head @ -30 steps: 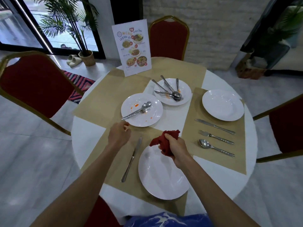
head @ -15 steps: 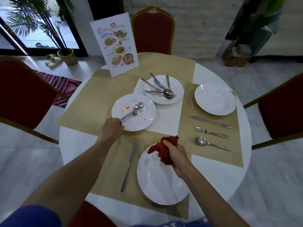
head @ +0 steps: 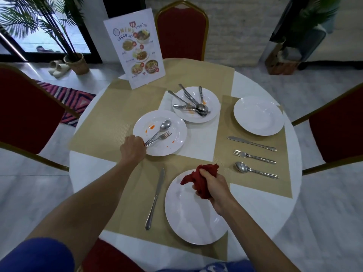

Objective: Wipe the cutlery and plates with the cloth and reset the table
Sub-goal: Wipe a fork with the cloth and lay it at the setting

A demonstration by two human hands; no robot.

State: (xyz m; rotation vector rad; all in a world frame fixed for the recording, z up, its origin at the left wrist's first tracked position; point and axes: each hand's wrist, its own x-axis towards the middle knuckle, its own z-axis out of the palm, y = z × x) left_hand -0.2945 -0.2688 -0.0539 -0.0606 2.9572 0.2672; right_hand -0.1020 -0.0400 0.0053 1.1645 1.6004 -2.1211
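1. Left hand [head: 133, 148] is out over the near-left rim of the stained plate [head: 177, 132], fingers curled round the handle ends of a spoon [head: 165, 125] and fork [head: 164, 136] that lie across that plate. Whether both handles are pinched or only one, I cannot tell.
2. Orange smears dot the plate just beyond the left hand's knuckles.
3. Right hand [head: 213, 186] is clenched tight on the bunched red cloth [head: 200, 178], and it sits above the far edge of the clean plate [head: 188, 218] nearest the person.
4. Just left of the right hand, a knife [head: 155, 197] lies flat on the tan placemat [head: 127, 218], beside that clean plate and apart from it.
5. Beyond both hands, a second dirty plate [head: 213, 97] carries a heap of crossed cutlery [head: 193, 104].
6. To the right of the right hand, a place is laid: knife [head: 251, 143], fork [head: 254, 156] and spoon [head: 255, 170] in a row, a spotless plate [head: 258, 115] beyond them.
7. A menu card [head: 137, 50] stands at the far side of the round white worktop [head: 84, 173].
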